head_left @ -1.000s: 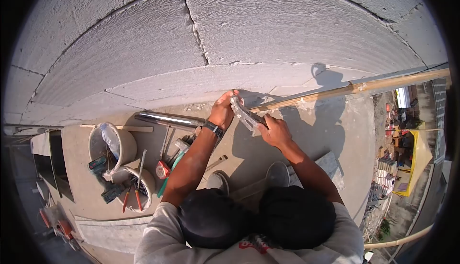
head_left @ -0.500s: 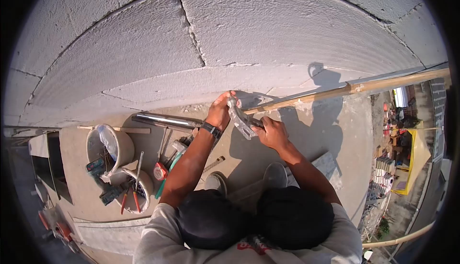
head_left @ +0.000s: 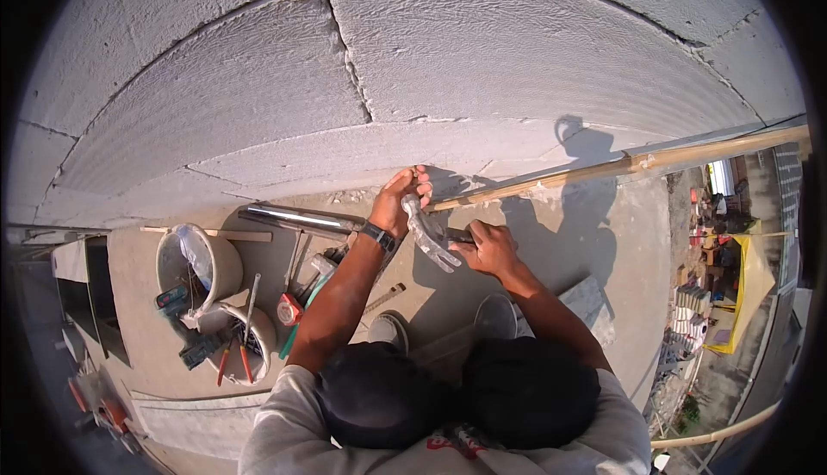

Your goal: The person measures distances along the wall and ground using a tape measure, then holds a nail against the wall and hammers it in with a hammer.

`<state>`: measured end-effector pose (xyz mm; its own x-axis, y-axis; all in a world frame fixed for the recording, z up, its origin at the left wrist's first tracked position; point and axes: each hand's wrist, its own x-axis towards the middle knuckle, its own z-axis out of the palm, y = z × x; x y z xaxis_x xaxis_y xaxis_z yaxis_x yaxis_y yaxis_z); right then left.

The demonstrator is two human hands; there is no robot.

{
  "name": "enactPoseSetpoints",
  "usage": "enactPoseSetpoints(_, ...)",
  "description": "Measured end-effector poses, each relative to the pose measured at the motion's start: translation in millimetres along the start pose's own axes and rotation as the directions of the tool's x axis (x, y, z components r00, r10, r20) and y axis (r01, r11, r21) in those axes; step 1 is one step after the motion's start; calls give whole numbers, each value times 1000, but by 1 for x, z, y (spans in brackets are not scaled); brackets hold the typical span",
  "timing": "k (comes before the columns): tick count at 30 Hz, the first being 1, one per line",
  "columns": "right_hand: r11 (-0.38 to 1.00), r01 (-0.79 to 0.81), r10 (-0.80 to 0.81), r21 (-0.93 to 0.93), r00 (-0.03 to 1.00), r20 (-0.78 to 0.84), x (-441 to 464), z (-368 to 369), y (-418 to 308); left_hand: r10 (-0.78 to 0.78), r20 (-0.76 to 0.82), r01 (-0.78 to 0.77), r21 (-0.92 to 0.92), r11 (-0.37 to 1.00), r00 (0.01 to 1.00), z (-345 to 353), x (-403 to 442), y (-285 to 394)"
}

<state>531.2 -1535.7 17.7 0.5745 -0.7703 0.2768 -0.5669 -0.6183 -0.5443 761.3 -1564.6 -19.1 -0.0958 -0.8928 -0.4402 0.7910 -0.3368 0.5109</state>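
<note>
My right hand [head_left: 488, 248] is wrapped round the dark handle of a claw hammer [head_left: 428, 238], whose pale, dusty head points toward my left hand. Beside the wall, my left hand [head_left: 398, 203] is closed at the fingertips near the end of a long wooden strip [head_left: 551, 180]. What those fingertips pinch is too small to make out. The hammer's striking end overlaps the lower edge of that hand, and its claw hangs free over the floor.
A block wall [head_left: 482, 53] rises ahead. At left stand a bucket [head_left: 226, 266] and a smaller one [head_left: 263, 324], with a green drill [head_left: 191, 337] against them. A red tape measure [head_left: 289, 309], metal profiles [head_left: 301, 219] and a spirit level-like green tool [head_left: 297, 329] lie on the floor.
The hammer head has dropped back from my left fingertips toward my body and turned, with its claw now lower. My left fingers show more clearly near the wall.
</note>
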Motion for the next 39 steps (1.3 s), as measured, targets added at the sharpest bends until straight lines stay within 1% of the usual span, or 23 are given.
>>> enactPoseSetpoints(2,998,-61,61,-23,998,-23,3,7,0,36,100,-32,-43,999,994,-7,3,-1)
enactPoseSetpoints(4,949,-313,313,-24,942,123,9,3,-5,58,94,-59,8,998,994,-6,5,1)
enactPoseSetpoints(5,979,-199,198,43,980,26,5,8,-2,38,117,-37,-11,999,992,-7,5,4)
enactPoseSetpoints(6,977,-207,206,49,978,30,1,6,-5,6,130,-1,-34,999,991,-8,-3,3)
enactPoseSetpoints(8,997,70,-67,39,994,-82,5,2,-3,20,32,-21,38,999,999,-4,-8,6)
enactPoseSetpoints(9,997,70,-67,43,995,-77,6,5,-3,46,101,-49,21,999,994,-7,-7,5)
enactPoseSetpoints(11,961,-276,277,-25,959,55,11,10,1,75,184,-78,6,997,980,-8,-2,3)
enactPoseSetpoints(12,960,-278,280,-29,959,51,9,9,2,72,168,-71,-13,997,983,-7,-4,1)
enactPoseSetpoints(14,991,-112,118,68,989,-88,7,10,1,68,130,-62,-43,997,989,-8,-6,2)
enactPoseSetpoints(15,990,-120,126,72,988,-84,4,9,-1,36,51,-34,-42,999,998,-6,-9,3)
enactPoseSetpoints(17,1000,-15,15,11,1000,-19,6,3,1,36,88,-31,-64,997,995,-6,-6,7)
enactPoseSetpoints(18,1000,-18,18,12,1000,-16,7,4,-1,31,124,-21,-83,996,992,-8,-7,5)
enactPoseSetpoints(20,964,-265,266,-37,963,37,18,8,0,30,35,-27,-89,996,999,-5,-7,-2)
enactPoseSetpoints(22,971,-241,241,-1,970,33,16,7,-1,78,116,-69,-75,995,990,-5,-8,1)
enactPoseSetpoints(24,999,43,-43,-2,995,-90,7,9,-3,31,149,-17,-92,996,988,-8,-10,5)
enactPoseSetpoints(25,999,43,-43,-2,995,-86,8,9,-4,24,136,-13,-82,997,990,-7,-11,5)
enactPoseSetpoints(27,965,-262,262,-4,964,40,13,10,-3,68,105,-67,-9,998,992,1,-15,7)
enactPoseSetpoints(31,958,-282,280,48,959,46,1,11,-5,1,101,8,-91,996,995,-1,-18,6)
enactPoseSetpoints(33,999,-36,38,35,998,-52,0,7,-5,22,98,-16,-62,998,995,2,-21,8)
enactPoseSetpoints(34,999,-36,38,34,998,-49,3,8,-8,46,96,-43,-33,999,994,3,-23,8)
enactPoseSetpoints(36,932,-361,358,19,929,95,12,10,-11,46,102,-35,-103,994,994,2,-21,3)
enactPoseSetpoints(38,929,-370,367,12,924,110,10,7,-6,42,81,-33,-109,993,996,-4,-17,1)
enactPoseSetpoints(39,962,-269,268,55,963,33,7,8,-5,53,97,-41,-122,992,994,0,-19,1)
